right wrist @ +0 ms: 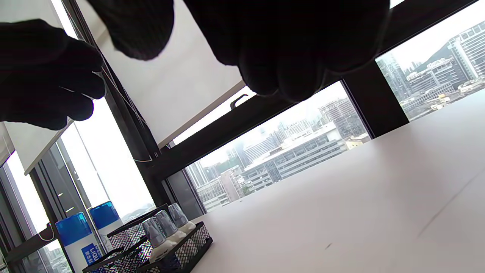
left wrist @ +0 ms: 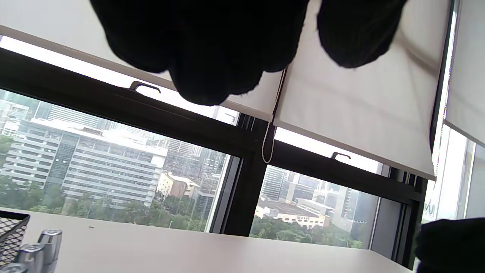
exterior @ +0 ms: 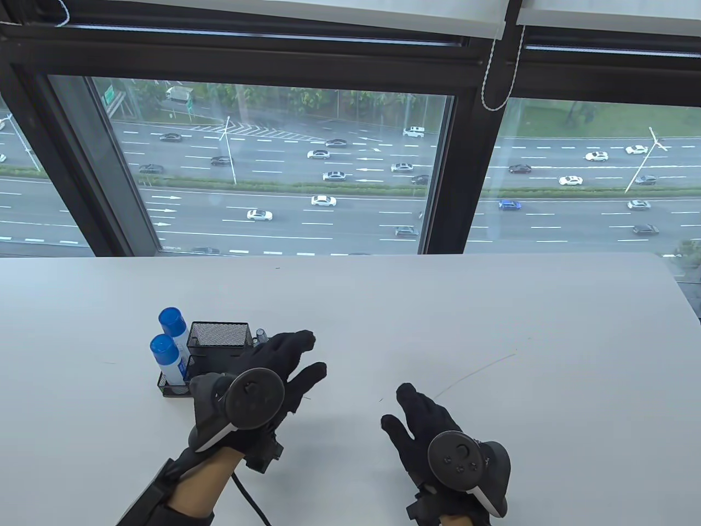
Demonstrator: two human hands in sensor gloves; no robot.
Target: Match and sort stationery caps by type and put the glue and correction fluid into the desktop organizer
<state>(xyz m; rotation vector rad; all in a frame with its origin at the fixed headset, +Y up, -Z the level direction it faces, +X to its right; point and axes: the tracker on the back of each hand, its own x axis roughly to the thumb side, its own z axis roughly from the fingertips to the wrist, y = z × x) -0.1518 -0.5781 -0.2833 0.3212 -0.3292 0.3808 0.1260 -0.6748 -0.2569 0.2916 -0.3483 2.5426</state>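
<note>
A black mesh desktop organizer (exterior: 218, 335) (right wrist: 189, 242) stands on the white table at left. Two glue bottles with blue caps (exterior: 164, 353) (right wrist: 75, 233) stand upright in its left compartment. Several correction fluid bottles with grey caps (right wrist: 163, 227) (left wrist: 38, 246) stand in its front right compartment, mostly hidden in the table view by my left hand. My left hand (exterior: 285, 364) hovers just right of the organizer, fingers spread and holding nothing. My right hand (exterior: 421, 422) hangs over bare table further right, fingers loosely extended, empty.
The white table (exterior: 493, 329) runs to a window wall at the back. A faint thin line marks the table right of the hands (exterior: 476, 372). A blind cord (exterior: 493, 71) hangs at the window.
</note>
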